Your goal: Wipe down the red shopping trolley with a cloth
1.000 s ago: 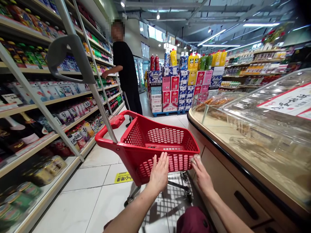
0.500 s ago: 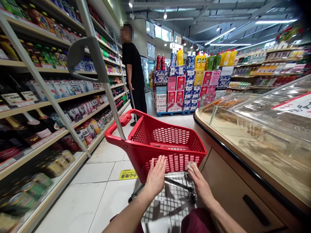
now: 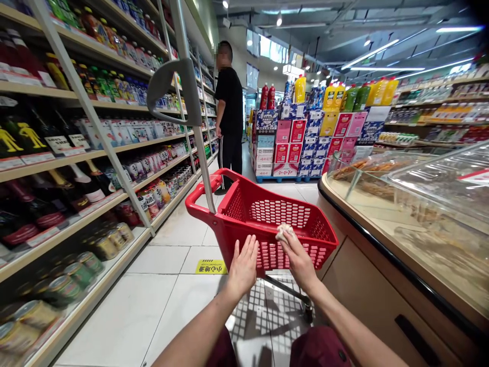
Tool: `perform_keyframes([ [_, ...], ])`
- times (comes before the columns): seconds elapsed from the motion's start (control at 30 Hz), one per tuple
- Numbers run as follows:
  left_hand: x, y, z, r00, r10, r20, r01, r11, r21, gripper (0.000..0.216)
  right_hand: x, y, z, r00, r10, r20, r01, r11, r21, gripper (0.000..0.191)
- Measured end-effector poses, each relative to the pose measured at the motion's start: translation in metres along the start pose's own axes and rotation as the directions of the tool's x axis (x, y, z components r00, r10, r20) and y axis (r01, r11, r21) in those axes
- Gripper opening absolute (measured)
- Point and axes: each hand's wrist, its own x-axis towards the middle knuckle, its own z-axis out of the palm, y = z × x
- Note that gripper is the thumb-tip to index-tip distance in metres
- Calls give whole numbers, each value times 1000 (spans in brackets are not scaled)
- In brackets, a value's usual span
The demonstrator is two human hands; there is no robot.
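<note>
A red plastic shopping trolley (image 3: 267, 216) stands on the tiled aisle floor in front of me, its basket tilted and its grey pull handle (image 3: 171, 86) raised up to the left. My left hand (image 3: 242, 267) lies flat and open against the basket's near wall, fingers pointing up. My right hand (image 3: 298, 257) is closed on a small crumpled whitish cloth (image 3: 284, 233) and presses it against the basket's near rim.
Stocked shelves (image 3: 76, 163) of bottles and cans run along the left. A glass-topped food counter (image 3: 412, 204) lines the right. A person in black (image 3: 230, 114) stands up the aisle by stacked boxes (image 3: 305, 137). A yellow floor sticker (image 3: 209, 266) lies beside the trolley.
The view has swung left. My right hand rose with the cloth from the basket's lower right corner to its near rim. The person ahead lowered an arm from the shelf.
</note>
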Motion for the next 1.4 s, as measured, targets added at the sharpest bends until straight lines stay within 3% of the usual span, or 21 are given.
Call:
perform_keyframes([
  [0.07, -4, -2, 0, 1000, 3, -2, -3, 1000, 14, 59, 7, 0, 3, 998, -63, 7, 64, 997, -39, 48],
  [0.23, -16, -16, 2, 1000, -17, -8, 17, 997, 74, 62, -1, -11, 19, 951, -235, 201, 253, 965, -65, 48],
  [0.4, -20, -32, 1, 995, -71, -64, 77, 993, 92, 63, 43, -27, 28, 974, -203, 98, 212, 973, -87, 50],
  [0.6, -45, -47, 9, 995, -73, -62, 77, 995, 57, 64, 17, -35, 58, 897, -349, 269, 367, 930, -17, 49],
  [0.8, -51, -66, 0, 981, -176, -79, 181, 982, 55, 67, 65, -62, 66, 947, -291, 138, 297, 955, -21, 49],
  [1.0, -67, -82, 2, 980, -195, -49, 199, 976, 86, 68, 58, -75, 79, 887, -410, 213, 404, 912, 73, 45],
  [1.17, -63, -94, -1, 959, -270, -81, 277, 957, 89, 69, 107, -112, 83, 943, -311, 119, 290, 943, 164, 47],
  [1.3, -59, -104, -8, 954, -269, -132, 282, 955, 93, 70, 90, -110, 92, 918, -319, 237, 256, 930, 263, 46],
  [1.4, -45, -118, -24, 929, -298, -217, 321, 944, 76, 73, 87, -115, 93, 964, -217, 154, 155, 928, 338, 45],
])
